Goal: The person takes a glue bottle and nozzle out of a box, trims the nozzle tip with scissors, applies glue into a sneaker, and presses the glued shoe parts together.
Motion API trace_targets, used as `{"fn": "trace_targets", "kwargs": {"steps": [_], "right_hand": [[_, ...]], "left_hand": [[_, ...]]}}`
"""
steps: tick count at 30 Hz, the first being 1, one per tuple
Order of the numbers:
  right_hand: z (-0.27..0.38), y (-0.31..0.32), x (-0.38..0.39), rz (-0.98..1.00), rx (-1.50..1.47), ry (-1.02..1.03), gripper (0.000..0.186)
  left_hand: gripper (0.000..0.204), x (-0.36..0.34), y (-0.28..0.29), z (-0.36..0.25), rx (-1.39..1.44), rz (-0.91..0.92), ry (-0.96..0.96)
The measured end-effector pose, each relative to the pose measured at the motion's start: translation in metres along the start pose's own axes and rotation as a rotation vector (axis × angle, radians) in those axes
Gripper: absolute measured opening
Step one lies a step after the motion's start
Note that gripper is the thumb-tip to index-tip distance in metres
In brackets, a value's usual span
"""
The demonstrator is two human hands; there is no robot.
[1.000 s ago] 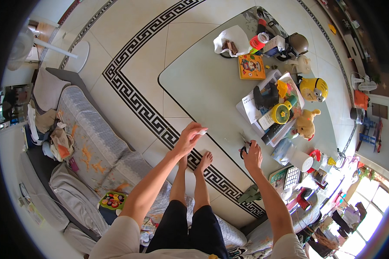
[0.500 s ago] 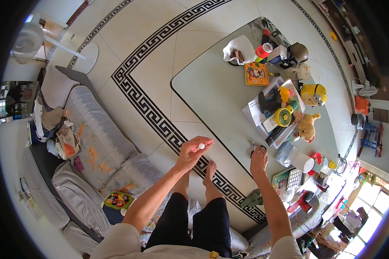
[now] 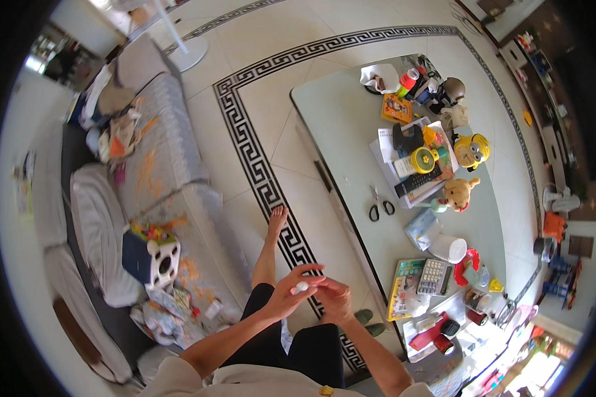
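Beside one table (image 3: 338,129), two hands (image 3: 338,303) half-curl; left (image 3: 285,297) holds one white object (image 3: 300,287); right's hold is unclear.

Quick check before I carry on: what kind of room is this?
Most likely a home living room: a long sofa with cushions stands on one side, a large table holds a yellow goggled figure among other clutter, and the floor is tiled.
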State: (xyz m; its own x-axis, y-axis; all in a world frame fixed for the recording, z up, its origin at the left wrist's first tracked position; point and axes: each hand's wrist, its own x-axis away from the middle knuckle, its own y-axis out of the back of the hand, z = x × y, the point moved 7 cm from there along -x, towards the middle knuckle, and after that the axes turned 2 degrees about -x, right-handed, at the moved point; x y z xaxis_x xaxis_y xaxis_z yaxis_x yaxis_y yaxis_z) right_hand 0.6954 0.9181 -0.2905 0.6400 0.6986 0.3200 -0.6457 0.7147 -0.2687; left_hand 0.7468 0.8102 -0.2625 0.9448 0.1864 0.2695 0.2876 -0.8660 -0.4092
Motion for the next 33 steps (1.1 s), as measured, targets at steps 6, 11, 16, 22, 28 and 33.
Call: {"fn": "trace_targets", "kwargs": {"steps": [6,11,16,22,28,33], "right_hand": [[-0.039,0.011,0.141,0.099,-0.148,-0.148,0.023],[-0.082,0.052,0.222,-0.051,-0.141,-0.269,0.02],[-0.141,0.043,0.233,0.028,-0.036,-0.259,0.018],[-0.189,0.016,0.217,0.044,-0.226,-0.155,0.019],[-0.227,0.014,0.195,0.092,-0.239,-0.06,0.02],[-0.239,0.033,0.199,-0.021,-0.155,0.169,0.016]], "left_hand": [[0.056,0.169,-0.073,0.09,-0.045,-0.282,0.065],[0.019,0.308,-0.044,0.185,-0.313,-0.485,0.413],[0.021,0.489,0.052,0.264,-0.482,-0.865,0.693],[0.022,0.539,0.129,0.253,-0.823,-1.123,0.603],[0.022,0.479,0.155,0.285,-0.931,-0.849,0.856],[0.031,0.499,0.207,0.347,0.018,-0.898,0.757]]}}
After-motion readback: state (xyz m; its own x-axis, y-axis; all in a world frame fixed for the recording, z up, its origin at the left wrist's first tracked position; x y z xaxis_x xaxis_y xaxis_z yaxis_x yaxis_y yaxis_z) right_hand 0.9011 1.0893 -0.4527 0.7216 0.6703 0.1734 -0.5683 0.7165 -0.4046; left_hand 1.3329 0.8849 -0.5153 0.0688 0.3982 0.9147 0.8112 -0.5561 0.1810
